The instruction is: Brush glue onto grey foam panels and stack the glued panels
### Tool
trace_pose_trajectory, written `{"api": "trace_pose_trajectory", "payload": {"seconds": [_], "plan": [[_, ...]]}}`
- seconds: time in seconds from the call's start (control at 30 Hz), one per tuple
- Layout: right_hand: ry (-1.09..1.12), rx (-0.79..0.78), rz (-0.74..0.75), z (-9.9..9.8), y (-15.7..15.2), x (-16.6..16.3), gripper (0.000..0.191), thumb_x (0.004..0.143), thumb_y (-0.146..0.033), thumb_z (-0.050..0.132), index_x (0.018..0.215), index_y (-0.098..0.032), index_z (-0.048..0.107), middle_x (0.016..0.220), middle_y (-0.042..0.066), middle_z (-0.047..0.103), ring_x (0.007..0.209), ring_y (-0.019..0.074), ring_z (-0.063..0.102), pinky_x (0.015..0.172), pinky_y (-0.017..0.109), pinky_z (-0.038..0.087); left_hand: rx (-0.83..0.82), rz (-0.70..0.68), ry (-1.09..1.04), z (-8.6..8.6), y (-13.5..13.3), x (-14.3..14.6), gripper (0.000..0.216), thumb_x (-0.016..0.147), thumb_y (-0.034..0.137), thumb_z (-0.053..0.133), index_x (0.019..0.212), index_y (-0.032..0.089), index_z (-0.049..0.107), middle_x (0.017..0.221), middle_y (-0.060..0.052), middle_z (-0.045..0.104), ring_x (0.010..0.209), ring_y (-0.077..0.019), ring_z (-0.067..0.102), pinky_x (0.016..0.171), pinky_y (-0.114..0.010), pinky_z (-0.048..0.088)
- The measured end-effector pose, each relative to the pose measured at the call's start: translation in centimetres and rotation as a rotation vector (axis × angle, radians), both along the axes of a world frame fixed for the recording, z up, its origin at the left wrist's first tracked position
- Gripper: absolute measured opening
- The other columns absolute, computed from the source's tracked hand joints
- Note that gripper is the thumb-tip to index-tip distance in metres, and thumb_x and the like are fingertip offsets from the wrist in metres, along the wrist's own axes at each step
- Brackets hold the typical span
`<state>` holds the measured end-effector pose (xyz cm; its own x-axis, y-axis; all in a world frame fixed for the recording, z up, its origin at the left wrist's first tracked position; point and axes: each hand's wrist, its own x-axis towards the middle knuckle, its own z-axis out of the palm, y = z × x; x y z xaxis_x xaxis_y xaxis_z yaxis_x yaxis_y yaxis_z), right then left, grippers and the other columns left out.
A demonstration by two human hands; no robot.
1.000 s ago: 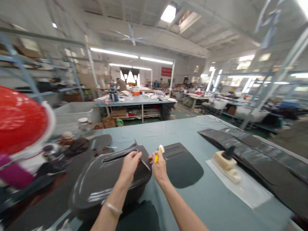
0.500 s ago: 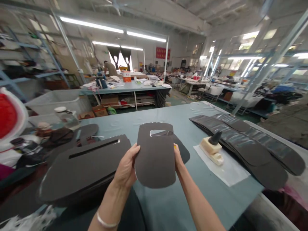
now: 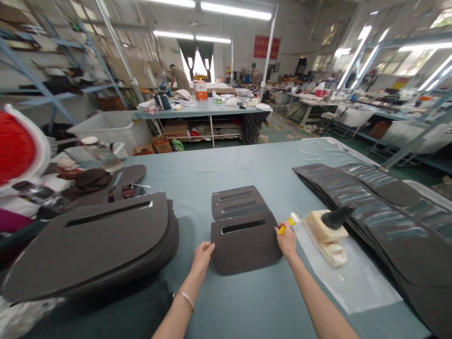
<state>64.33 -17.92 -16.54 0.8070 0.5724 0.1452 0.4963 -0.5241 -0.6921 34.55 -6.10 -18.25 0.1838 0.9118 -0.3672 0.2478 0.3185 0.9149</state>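
A dark grey-brown slotted panel (image 3: 243, 252) with rounded lower corners lies at the middle of the table, its upper edge over another slotted panel (image 3: 240, 208). My left hand (image 3: 204, 255) pinches its left edge between thumb and fingers. At the right edge, my right hand (image 3: 286, 241) grips the panel while also holding a small yellow-handled brush (image 3: 291, 220), whose pale tip points up and away. To the right, a cream-coloured container (image 3: 323, 227) with a black cone nozzle rests on a white sheet (image 3: 353, 282).
A thick stack of slotted dark panels (image 3: 106, 235) stands on the left. Overlapping dark pieces (image 3: 363, 207) with shiny bands lie along the right. Behind the stack are a glass jar (image 3: 102, 153) and cloth items. Another worktable (image 3: 212, 112) and a person (image 3: 179, 77) are farther back.
Both hands have lowered the panel from a raised, upright hold onto the table over the other slotted panels. It has turned so its slot runs across. The camera view has tipped down.
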Motion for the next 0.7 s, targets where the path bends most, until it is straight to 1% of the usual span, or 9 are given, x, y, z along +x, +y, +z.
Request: {"api": "trace_pose_trajectory", "payload": {"seconds": [0.07, 0.13, 0.27, 0.4, 0.53, 0.7], "plan": [[-0.022, -0.032, 0.023, -0.8, 1.6, 1.2, 0.017, 0.073, -0.036, 0.047, 0.081, -0.021, 0.049, 0.068, 0.001, 0.055, 0.061, 0.0178, 0.052, 0.059, 0.027, 0.036, 0.028, 0.036, 0.046, -1.1, 0.7, 1.2, 0.046, 0.054, 0.061, 0.061, 0.063, 0.018, 0.050, 0.059, 0.002, 0.055, 0.057, -0.0125, 0.052, 0.057, -0.024, 0.039], [-0.046, -0.073, 0.025, -1.6, 2.9, 2.4, 0.015, 0.074, -0.032, 0.049, 0.083, -0.020, 0.051, 0.069, 0.001, 0.056, 0.062, 0.0172, 0.053, 0.059, 0.025, 0.034, 0.059, 0.071, 0.103, -1.9, 1.6, 2.3, 0.043, 0.056, 0.058, 0.061, 0.068, 0.018, 0.052, 0.063, 0.000, 0.059, 0.062, -0.0144, 0.055, 0.062, -0.026, 0.042], [-0.114, -0.169, 0.016, -3.1, 4.7, 4.5, 0.014, 0.078, -0.029, 0.052, 0.089, -0.020, 0.053, 0.069, 0.000, 0.055, 0.060, 0.0144, 0.050, 0.057, 0.023, 0.029, 0.104, 0.092, 0.243, -3.0, 3.2, 3.7, 0.028, 0.064, 0.042, 0.061, 0.079, 0.018, 0.054, 0.072, -0.003, 0.064, 0.069, -0.0168, 0.061, 0.067, -0.027, 0.044], [-0.158, -0.268, 0.031, -4.2, 5.5, 5.5, 0.013, 0.081, -0.027, 0.053, 0.092, -0.019, 0.054, 0.068, -0.001, 0.054, 0.058, 0.0116, 0.045, 0.055, 0.022, 0.023, 0.114, 0.064, 0.397, -3.2, 3.7, 4.3, 0.017, 0.069, 0.031, 0.060, 0.080, 0.019, 0.056, 0.074, -0.004, 0.067, 0.070, -0.0179, 0.063, 0.068, -0.028, 0.044], [-0.174, -0.357, 0.064, -4.6, 5.9, 5.7, 0.013, 0.084, -0.026, 0.052, 0.095, -0.019, 0.055, 0.069, 0.001, 0.054, 0.058, 0.0113, 0.043, 0.055, 0.023, 0.021, 0.104, 0.041, 0.516, -3.1, 3.5, 4.6, 0.014, 0.072, 0.028, 0.061, 0.081, 0.019, 0.056, 0.075, -0.004, 0.068, 0.069, -0.0169, 0.063, 0.065, -0.026, 0.042], [-0.167, -0.449, 0.068, -4.7, 6.1, 6.1, 0.019, 0.084, -0.032, 0.052, 0.098, -0.020, 0.055, 0.071, 0.003, 0.056, 0.058, 0.0135, 0.046, 0.054, 0.024, 0.022, 0.109, 0.022, 0.583, -2.8, 3.4, 4.6, 0.012, 0.073, 0.026, 0.062, 0.082, 0.020, 0.057, 0.078, -0.003, 0.069, 0.070, -0.0147, 0.063, 0.062, -0.023, 0.039]]}}
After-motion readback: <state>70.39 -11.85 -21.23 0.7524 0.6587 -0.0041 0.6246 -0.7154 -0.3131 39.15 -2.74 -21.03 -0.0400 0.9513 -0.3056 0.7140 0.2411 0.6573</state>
